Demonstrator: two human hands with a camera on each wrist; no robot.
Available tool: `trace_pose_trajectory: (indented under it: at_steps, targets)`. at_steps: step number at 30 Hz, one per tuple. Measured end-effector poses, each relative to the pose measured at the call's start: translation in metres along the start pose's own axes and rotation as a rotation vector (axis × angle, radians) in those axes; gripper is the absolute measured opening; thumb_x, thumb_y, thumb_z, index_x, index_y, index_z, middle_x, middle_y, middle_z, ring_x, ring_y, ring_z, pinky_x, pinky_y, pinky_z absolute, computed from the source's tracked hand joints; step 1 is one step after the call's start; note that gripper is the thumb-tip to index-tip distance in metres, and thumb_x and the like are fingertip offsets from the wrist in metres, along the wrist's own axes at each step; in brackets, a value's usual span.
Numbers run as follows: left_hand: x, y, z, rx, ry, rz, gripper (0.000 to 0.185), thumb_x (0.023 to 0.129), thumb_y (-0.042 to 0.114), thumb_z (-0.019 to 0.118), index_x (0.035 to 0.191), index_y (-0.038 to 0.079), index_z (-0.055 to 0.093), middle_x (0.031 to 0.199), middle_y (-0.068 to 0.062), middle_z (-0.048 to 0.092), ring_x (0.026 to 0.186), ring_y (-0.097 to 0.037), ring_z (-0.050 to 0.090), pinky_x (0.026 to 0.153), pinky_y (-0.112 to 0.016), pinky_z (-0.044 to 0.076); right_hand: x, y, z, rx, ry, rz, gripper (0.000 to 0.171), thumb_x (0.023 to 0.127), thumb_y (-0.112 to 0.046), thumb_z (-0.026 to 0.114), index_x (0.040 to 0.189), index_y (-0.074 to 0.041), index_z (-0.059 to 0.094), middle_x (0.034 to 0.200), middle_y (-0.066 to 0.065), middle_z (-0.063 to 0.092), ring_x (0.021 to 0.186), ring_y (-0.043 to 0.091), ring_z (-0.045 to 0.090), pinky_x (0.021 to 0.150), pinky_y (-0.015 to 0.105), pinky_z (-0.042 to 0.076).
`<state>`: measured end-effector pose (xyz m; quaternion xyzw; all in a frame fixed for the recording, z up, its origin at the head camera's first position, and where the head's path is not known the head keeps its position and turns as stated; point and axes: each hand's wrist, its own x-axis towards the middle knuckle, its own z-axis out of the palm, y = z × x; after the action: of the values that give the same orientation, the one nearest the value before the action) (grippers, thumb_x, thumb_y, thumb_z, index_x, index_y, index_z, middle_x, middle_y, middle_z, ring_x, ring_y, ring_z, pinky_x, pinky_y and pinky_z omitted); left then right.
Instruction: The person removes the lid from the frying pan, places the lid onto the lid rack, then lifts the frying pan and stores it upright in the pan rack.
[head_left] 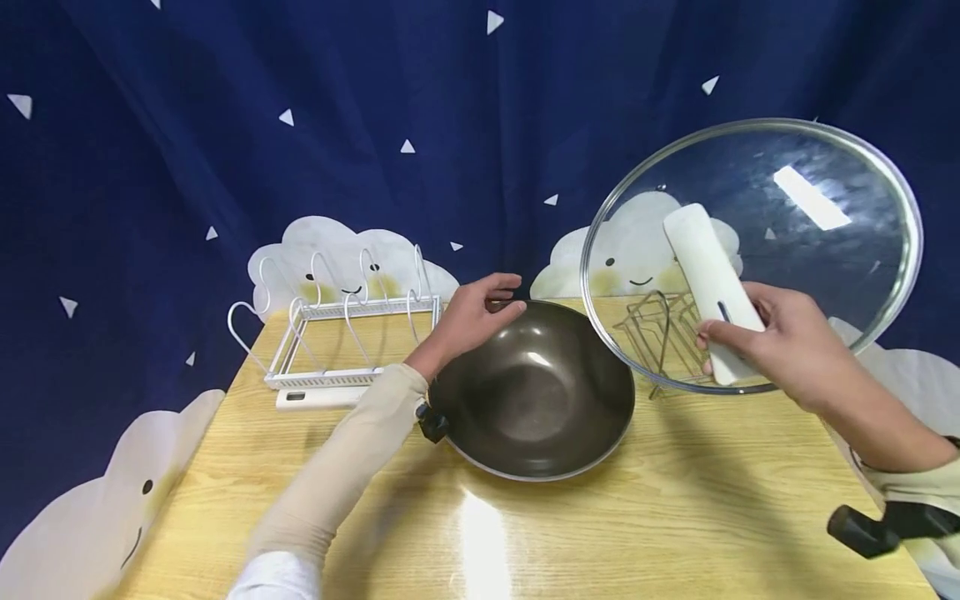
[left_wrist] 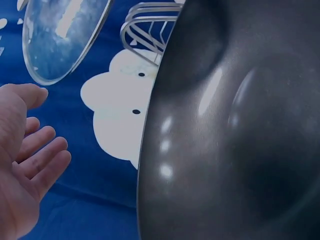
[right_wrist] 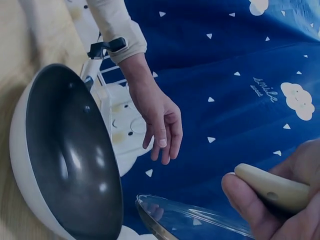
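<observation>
A dark wok (head_left: 532,400) with a pale outside stands on the wooden table, its white handle (head_left: 318,398) pointing left. My right hand (head_left: 798,346) grips the long white handle (head_left: 705,275) of a clear glass lid (head_left: 817,192), which is held up tilted to the right of the wok. In the right wrist view, fingers and thumb wrap round that lid handle (right_wrist: 272,187). Over the wok's far left rim hovers my left hand (head_left: 476,315), fingers loosely bent and holding nothing. The left wrist view shows this hand (left_wrist: 30,160) apart from the wok (left_wrist: 240,125).
A white rack (head_left: 322,380) with upright loops stands at the table's back left, just behind the wok's handle. Through the lid a thin metal wire rack (head_left: 663,333) shows at the back right. A dark blue curtain (head_left: 450,108) hangs behind the wooden table (head_left: 600,533).
</observation>
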<state>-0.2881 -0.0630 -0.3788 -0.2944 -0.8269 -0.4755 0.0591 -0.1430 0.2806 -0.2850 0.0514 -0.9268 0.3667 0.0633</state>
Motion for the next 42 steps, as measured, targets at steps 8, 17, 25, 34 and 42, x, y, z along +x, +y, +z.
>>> trace_pose_trajectory:
  at_steps: [8, 17, 25, 34, 42]
  targets:
    - [0.024, -0.002, 0.026, -0.025, 0.033, 0.030, 0.038, 0.095, 0.018, 0.072, 0.131, 0.007, 0.067, 0.127, -0.010, 0.071, 0.113, -0.022, 0.070, 0.090, -0.028, 0.056, -0.001, 0.005, -0.018, -0.145, 0.006, 0.090, 0.059, 0.101, -0.033, 0.065, 0.134, 0.013, 0.048, 0.112, 0.038, 0.062, 0.078, 0.029, 0.067, 0.054, 0.034, 0.051]
    - [0.051, 0.007, 0.064, -0.096, -0.032, -0.012, 0.039, 0.097, 0.025, 0.071, 0.133, 0.010, 0.066, 0.133, -0.005, 0.069, 0.114, -0.018, 0.070, 0.093, -0.029, 0.056, 0.001, 0.011, -0.037, -0.216, 0.045, 0.131, 0.058, 0.102, -0.031, 0.063, 0.135, 0.014, 0.046, 0.114, 0.041, 0.057, 0.078, 0.037, 0.065, 0.054, 0.038, 0.049]
    - [0.071, 0.011, 0.103, -0.106, -0.050, 0.003, 0.039, 0.099, 0.020, 0.068, 0.136, 0.007, 0.064, 0.133, -0.009, 0.068, 0.111, -0.022, 0.071, 0.086, -0.017, 0.054, 0.005, 0.026, -0.049, -0.248, 0.065, 0.158, 0.057, 0.103, -0.031, 0.061, 0.134, 0.014, 0.045, 0.113, 0.041, 0.059, 0.079, 0.041, 0.066, 0.055, 0.040, 0.050]
    - [0.083, 0.005, 0.133, -0.110, -0.065, -0.014, 0.042, 0.101, 0.024, 0.066, 0.140, 0.009, 0.062, 0.135, -0.008, 0.067, 0.112, -0.022, 0.070, 0.088, -0.017, 0.052, 0.004, 0.035, -0.065, -0.320, 0.082, 0.193, 0.060, 0.102, -0.031, 0.062, 0.135, 0.016, 0.044, 0.115, 0.044, 0.056, 0.080, 0.047, 0.064, 0.054, 0.042, 0.050]
    - [0.090, 0.002, 0.152, -0.188, -0.082, -0.042, 0.044, 0.101, 0.019, 0.067, 0.143, 0.009, 0.059, 0.142, -0.009, 0.062, 0.118, -0.023, 0.068, 0.088, -0.018, 0.053, 0.005, 0.044, -0.064, -0.371, 0.048, 0.229, 0.060, 0.099, -0.026, 0.066, 0.134, 0.017, 0.042, 0.115, 0.046, 0.051, 0.082, 0.052, 0.059, 0.055, 0.048, 0.051]
